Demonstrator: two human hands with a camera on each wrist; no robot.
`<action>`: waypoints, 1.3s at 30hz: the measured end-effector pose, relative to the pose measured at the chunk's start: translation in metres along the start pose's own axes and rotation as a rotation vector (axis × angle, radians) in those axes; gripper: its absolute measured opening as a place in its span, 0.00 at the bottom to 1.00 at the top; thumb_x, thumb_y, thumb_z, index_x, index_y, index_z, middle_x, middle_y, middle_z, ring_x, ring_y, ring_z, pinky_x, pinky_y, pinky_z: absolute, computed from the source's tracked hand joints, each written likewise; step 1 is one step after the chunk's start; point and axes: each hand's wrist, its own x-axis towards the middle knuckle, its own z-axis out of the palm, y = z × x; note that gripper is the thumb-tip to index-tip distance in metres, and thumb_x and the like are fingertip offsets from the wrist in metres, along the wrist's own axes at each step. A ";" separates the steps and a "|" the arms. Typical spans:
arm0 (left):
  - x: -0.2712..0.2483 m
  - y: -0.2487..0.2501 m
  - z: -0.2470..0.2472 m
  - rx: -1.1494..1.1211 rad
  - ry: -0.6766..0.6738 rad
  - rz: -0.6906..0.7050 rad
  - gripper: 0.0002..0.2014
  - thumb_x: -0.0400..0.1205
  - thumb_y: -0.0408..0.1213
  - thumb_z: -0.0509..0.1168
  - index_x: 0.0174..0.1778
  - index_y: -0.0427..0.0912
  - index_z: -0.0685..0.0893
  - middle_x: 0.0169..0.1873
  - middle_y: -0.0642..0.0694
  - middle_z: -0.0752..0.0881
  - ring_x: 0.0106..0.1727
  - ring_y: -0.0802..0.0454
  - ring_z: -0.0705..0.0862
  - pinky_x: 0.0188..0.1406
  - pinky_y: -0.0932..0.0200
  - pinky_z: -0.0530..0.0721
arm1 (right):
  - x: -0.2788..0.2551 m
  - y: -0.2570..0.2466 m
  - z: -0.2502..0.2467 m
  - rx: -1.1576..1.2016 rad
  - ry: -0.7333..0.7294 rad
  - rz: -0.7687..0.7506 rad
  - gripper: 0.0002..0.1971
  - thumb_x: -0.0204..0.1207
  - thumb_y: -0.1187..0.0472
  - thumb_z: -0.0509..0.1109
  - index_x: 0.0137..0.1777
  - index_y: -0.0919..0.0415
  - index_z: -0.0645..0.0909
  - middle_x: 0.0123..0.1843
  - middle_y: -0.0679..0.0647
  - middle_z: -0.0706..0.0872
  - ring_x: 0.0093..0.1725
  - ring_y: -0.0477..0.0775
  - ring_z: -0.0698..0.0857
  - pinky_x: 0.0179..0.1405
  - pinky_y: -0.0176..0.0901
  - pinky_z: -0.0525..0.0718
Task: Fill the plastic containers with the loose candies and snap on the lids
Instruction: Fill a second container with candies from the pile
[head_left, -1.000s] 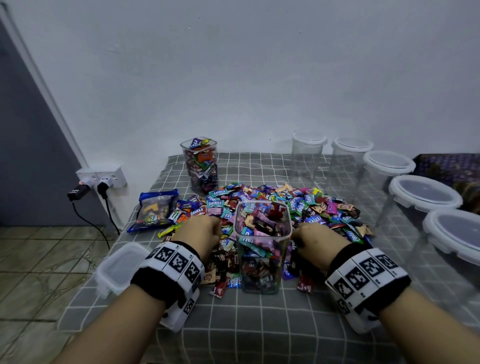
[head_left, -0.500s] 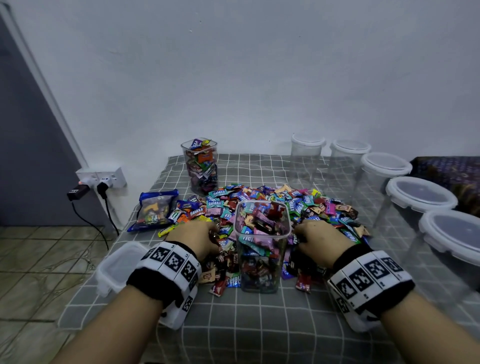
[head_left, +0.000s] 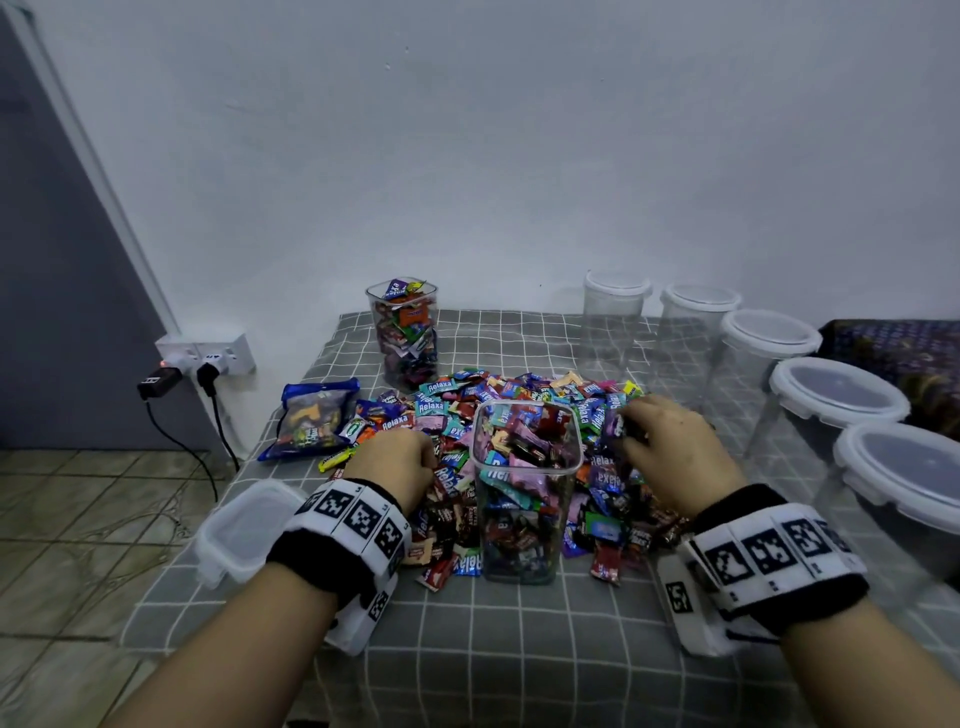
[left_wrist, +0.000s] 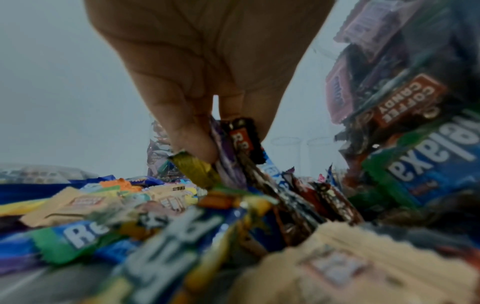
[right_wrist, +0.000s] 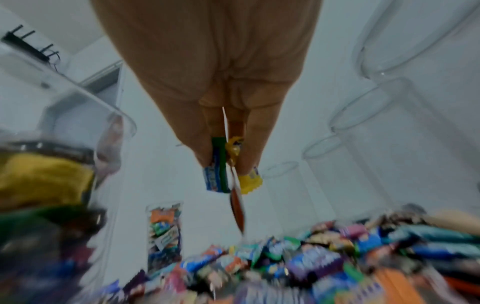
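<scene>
Fingers of the left hand (head_left: 397, 465) pinch a small bunch of wrapped candies down in the pile of loose colourful wrapped candies (head_left: 524, 395), as the left wrist view shows (left_wrist: 235, 144). The right hand (head_left: 670, 447) is raised a little above the pile, its fingers (right_wrist: 200, 152) clamped on a few wrappers, blue-green and yellow among them.

Between both hands stands the open clear square plastic container (head_left: 527, 488) on the grey checked bench (head_left: 519, 634), filled nearly to its rim. Its clear square lid (head_left: 244, 530) lies at the near left edge. A second filled clear container (head_left: 404, 332) stands far left; five clear round lidded containers (head_left: 839, 387) line the right side.

The step in hand looks like topping up. Next, each fistful must travel over the rim and be released inside, without spilling; then comes the lid.
</scene>
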 end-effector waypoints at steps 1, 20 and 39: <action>0.000 0.000 -0.001 -0.017 0.026 -0.001 0.06 0.80 0.34 0.64 0.48 0.46 0.85 0.52 0.47 0.85 0.56 0.48 0.82 0.54 0.56 0.79 | 0.001 -0.001 -0.006 0.028 0.044 -0.011 0.12 0.77 0.65 0.67 0.59 0.66 0.83 0.54 0.59 0.83 0.56 0.61 0.81 0.51 0.44 0.72; -0.007 -0.002 -0.006 -0.191 0.245 0.014 0.06 0.80 0.36 0.64 0.50 0.45 0.85 0.53 0.45 0.83 0.56 0.47 0.81 0.57 0.55 0.76 | -0.005 -0.078 -0.034 0.494 0.056 -0.233 0.15 0.72 0.64 0.72 0.59 0.58 0.85 0.50 0.49 0.84 0.54 0.51 0.82 0.58 0.47 0.78; -0.021 0.006 -0.021 -0.348 0.441 0.064 0.04 0.78 0.34 0.66 0.45 0.42 0.86 0.45 0.47 0.83 0.48 0.49 0.80 0.47 0.58 0.74 | -0.023 -0.041 0.002 0.794 -0.385 0.017 0.58 0.62 0.52 0.83 0.82 0.46 0.43 0.71 0.27 0.66 0.73 0.34 0.67 0.71 0.23 0.65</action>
